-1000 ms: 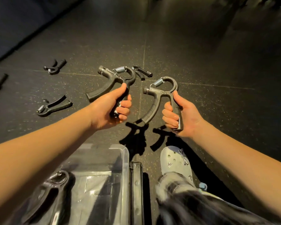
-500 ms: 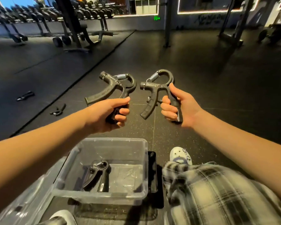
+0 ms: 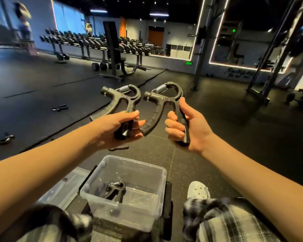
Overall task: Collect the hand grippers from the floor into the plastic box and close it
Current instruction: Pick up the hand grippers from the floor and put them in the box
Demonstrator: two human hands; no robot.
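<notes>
My left hand (image 3: 112,128) grips one handle of a black hand gripper (image 3: 124,98), held up in front of me. My right hand (image 3: 187,126) holds a second black hand gripper (image 3: 163,100) by its handle, close beside the first. Below them stands the clear plastic box (image 3: 154,172), open, with one hand gripper (image 3: 115,191) lying inside. More hand grippers lie on the dark floor: one at the left edge (image 3: 3,138), one farther back (image 3: 59,107), and one just beyond the box (image 3: 118,148). The clear lid (image 3: 59,191) lies left of the box.
My knees in checked trousers and a white shoe (image 3: 198,189) flank the box. A black flat thing (image 3: 168,199) lies along the box's right side. Dumbbell racks (image 3: 101,44) and a bench (image 3: 115,60) stand at the back left, a metal rack frame (image 3: 269,67) at the right.
My view has tilted up from the floor, so the gym's back wall shows. Both hands still hold their grippers, now closer together above the box.
</notes>
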